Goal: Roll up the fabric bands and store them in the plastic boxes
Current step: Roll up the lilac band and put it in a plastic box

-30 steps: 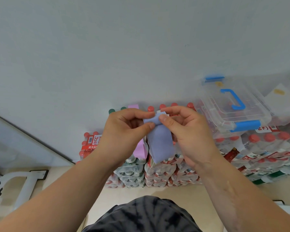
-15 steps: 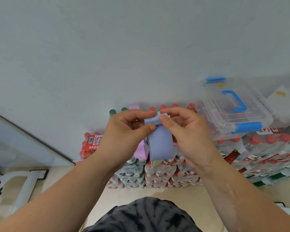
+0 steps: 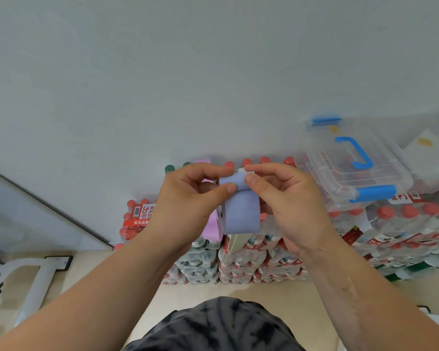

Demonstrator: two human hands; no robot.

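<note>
Since a second ago we have rolled the band (image 3: 241,214) a little further, and its hanging tail has grown shorter.
Both our hands meet at the middle of the frame. Our left hand (image 3: 188,198) pinches the rolled top of the blue band between thumb and curled fingers. Our right hand (image 3: 289,198) pinches the same roll from the other side, thumb on the front. The tail hangs straight down between our wrists. A pink band (image 3: 211,226) hangs just behind it to the left, partly hidden by the left hand. At the right of the frame, a clear box (image 3: 352,168) with a blue handle sits shut on the bottle packs (image 3: 241,259).
</note>
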